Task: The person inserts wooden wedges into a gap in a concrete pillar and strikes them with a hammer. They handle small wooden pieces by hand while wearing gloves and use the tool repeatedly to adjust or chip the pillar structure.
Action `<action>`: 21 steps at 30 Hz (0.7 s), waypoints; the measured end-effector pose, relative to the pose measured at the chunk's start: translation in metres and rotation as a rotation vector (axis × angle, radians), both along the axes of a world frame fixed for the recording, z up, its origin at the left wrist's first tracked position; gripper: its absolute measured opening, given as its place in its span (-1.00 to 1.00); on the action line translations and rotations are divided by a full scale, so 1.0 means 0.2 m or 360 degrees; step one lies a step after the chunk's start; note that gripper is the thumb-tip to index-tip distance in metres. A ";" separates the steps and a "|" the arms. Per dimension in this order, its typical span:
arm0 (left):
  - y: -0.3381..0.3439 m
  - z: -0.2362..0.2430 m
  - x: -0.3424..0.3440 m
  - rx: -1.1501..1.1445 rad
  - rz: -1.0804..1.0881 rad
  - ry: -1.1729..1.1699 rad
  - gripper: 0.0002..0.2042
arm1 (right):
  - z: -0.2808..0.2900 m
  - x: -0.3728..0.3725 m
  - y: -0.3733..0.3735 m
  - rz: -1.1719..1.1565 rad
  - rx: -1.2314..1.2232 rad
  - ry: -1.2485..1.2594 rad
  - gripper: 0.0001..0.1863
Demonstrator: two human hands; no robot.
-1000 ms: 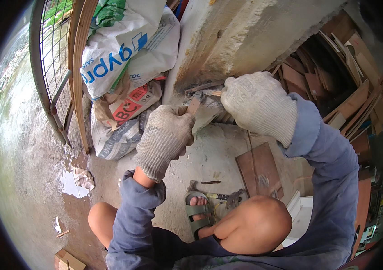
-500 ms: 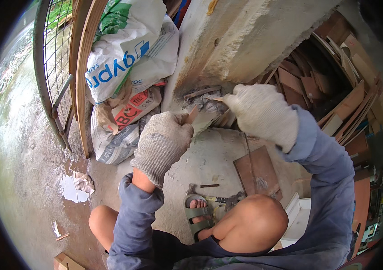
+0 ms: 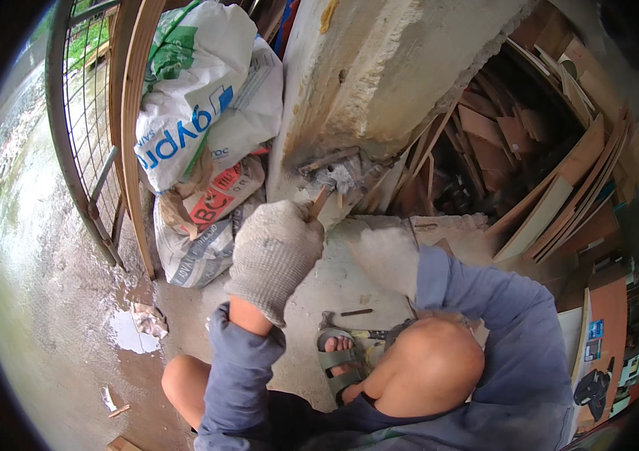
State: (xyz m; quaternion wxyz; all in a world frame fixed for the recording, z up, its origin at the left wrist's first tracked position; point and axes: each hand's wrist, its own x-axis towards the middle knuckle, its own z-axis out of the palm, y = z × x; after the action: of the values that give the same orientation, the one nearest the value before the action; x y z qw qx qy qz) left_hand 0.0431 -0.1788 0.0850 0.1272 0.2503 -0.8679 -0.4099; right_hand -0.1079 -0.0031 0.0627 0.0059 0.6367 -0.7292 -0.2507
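My left hand [image 3: 278,252], in a knitted off-white glove, is closed round a thin strip of wood [image 3: 320,201]. The strip points at a rough broken patch [image 3: 340,173] with grey crumbled material at the foot of a concrete pillar [image 3: 380,90]. To the right and lower, my right hand [image 3: 386,259], gloved alike, is smeared by motion, and its fingers cannot be made out. Under it lies concrete floor beside a brown board, mostly hidden by the hand and sleeve.
Stacked bags [image 3: 199,135] stand left of the pillar, beside a mesh gate [image 3: 90,128] and an upright timber [image 3: 135,128]. Wood offcuts [image 3: 492,139] pile up at the right. Near my sandalled foot [image 3: 338,353] lie a hammer [image 3: 327,319] and a dark rod [image 3: 355,312].
My right hand has dropped from beside the broken patch toward my knee; it held a thin stick before. My left hand keeps its wood strip, its tip now nearer the patch.
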 end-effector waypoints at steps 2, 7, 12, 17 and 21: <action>-0.04 -0.02 0.00 -0.0210 0.0069 0.0091 -0.68 | 0.01 -0.01 0.00 -0.0049 -0.0153 -0.0088 -0.57; -0.07 0.02 0.01 0.0251 -0.0001 0.0003 -0.70 | 0.00 -0.02 0.15 -0.0462 -0.0718 -0.0458 -0.50; -0.06 0.07 -0.01 0.0662 0.0051 -0.0174 -0.65 | -0.33 -0.06 0.18 -0.0371 -0.1377 -0.0386 -0.58; -0.04 0.09 -0.03 0.0723 0.0112 -0.0137 -0.61 | -0.49 0.00 -0.19 -0.0614 -0.1872 -0.0752 -0.67; -0.04 0.11 -0.03 0.0716 0.0161 -0.0165 -0.62 | -0.52 -0.06 -0.31 -0.0551 -0.2066 -0.0703 -0.75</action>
State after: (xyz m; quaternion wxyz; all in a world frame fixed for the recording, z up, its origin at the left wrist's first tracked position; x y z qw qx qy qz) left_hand 0.0378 -0.1863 0.1070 0.0438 0.3362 -0.7465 -0.5726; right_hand -0.1202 -0.0653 -0.0407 0.1962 0.4153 -0.8064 0.3725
